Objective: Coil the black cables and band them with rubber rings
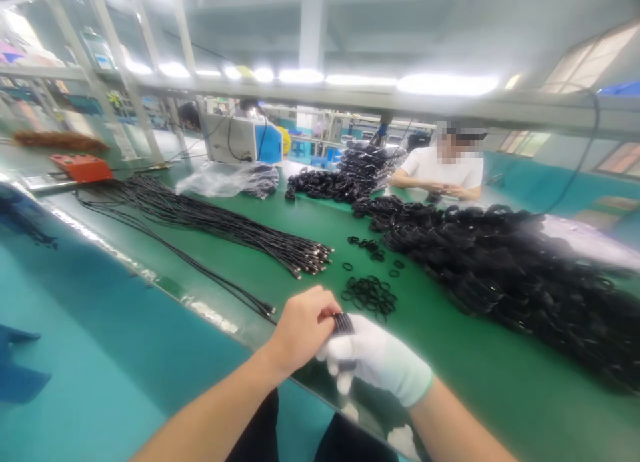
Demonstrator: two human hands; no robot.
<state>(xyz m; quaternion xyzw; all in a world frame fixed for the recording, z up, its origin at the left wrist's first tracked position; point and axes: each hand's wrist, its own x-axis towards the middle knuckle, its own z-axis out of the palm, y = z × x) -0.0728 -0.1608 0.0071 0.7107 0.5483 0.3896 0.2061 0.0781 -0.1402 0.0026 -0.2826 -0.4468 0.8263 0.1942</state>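
My right hand, in a white glove, is wrapped around a coiled black cable over the front edge of the bench. Against the coil's left side, my bare left hand has its fingers curled in and pinching; the fingertips are partly hidden. Just beyond the hands lies a loose cluster of small black rings. Left of them, a few straight black cables end in metal plugs near my left wrist. Behind these stretches a thick bundle of straight black cables, plug ends towards the right.
A large heap of coiled black cables covers the right side of the green bench. Farther back are an orange-red box, clear plastic bags and a white-and-blue machine. Opposite sits a person in a white shirt.
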